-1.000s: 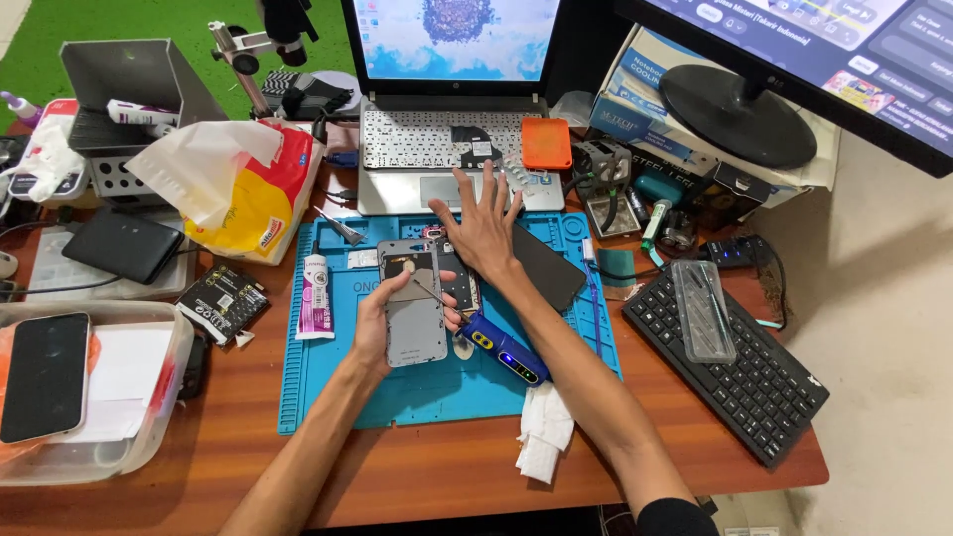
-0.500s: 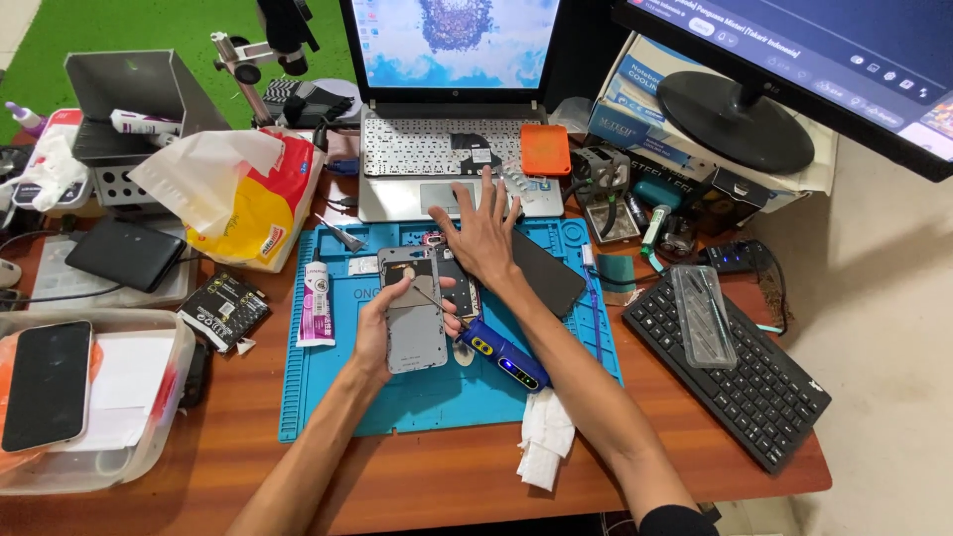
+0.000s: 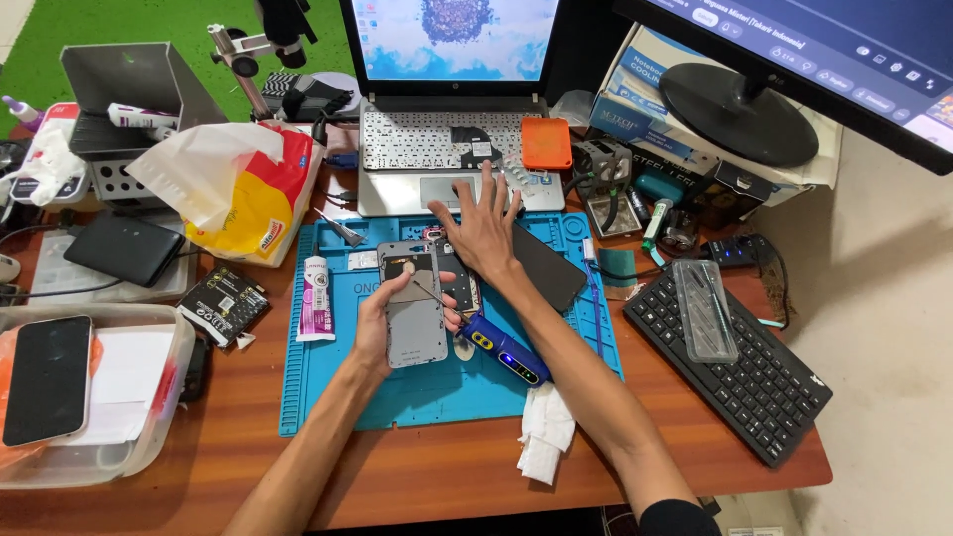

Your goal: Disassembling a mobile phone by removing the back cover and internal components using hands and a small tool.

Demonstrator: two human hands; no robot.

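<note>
Grey metal shows on the opened phone (image 3: 415, 318), which is gripped by the left hand (image 3: 382, 323) over the blue repair mat (image 3: 338, 397) on the wooden tabletop (image 3: 199, 476). Nothing is held by the right hand (image 3: 484, 226), whose fingers are spread wide above the mat's far edge, near the laptop (image 3: 437, 159). A blue electric screwdriver (image 3: 504, 349) is seen lying just beside the phone, and a black panel (image 3: 546, 266) lies under the right wrist.

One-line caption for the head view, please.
Left hand grips an opened phone over a blue mat; right hand spreads flat near the laptop.
</note>
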